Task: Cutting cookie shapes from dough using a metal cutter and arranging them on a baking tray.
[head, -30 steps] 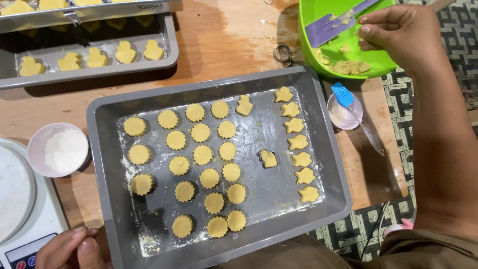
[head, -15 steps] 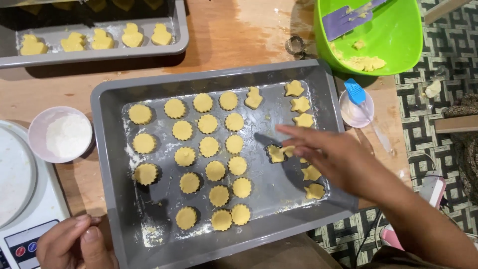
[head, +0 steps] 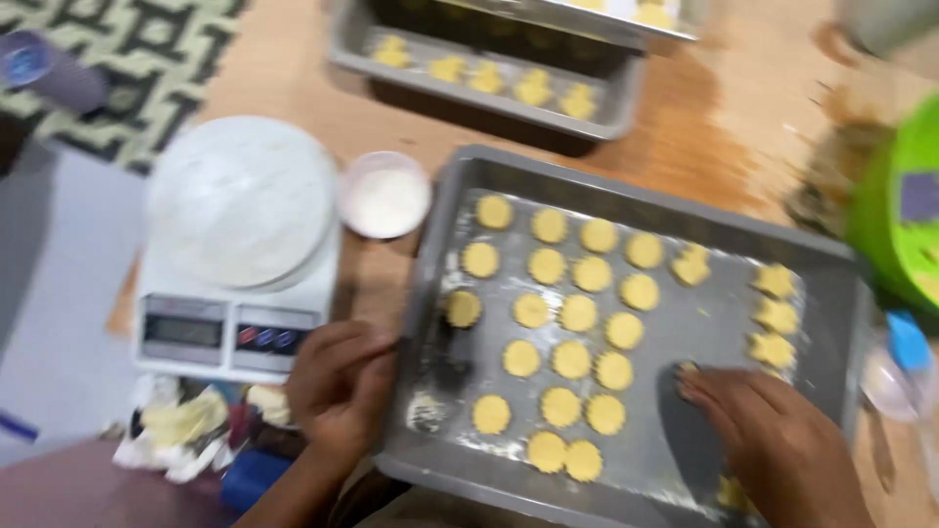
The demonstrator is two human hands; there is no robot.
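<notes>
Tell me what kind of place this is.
Probably a home kitchen or small baking setup: metal baking trays of yellow cookie dough pieces, a white kitchen scale and a small bowl of flour on wood.

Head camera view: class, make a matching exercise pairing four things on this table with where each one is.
1. kitchen scale
2. small white bowl
3. green bowl
4. left hand

A. on the near tray's left rim
B. far right edge
C. left of the near tray
D. between the scale's plate and the near tray

Pairs: 1-C, 2-D, 3-B, 4-A
</notes>
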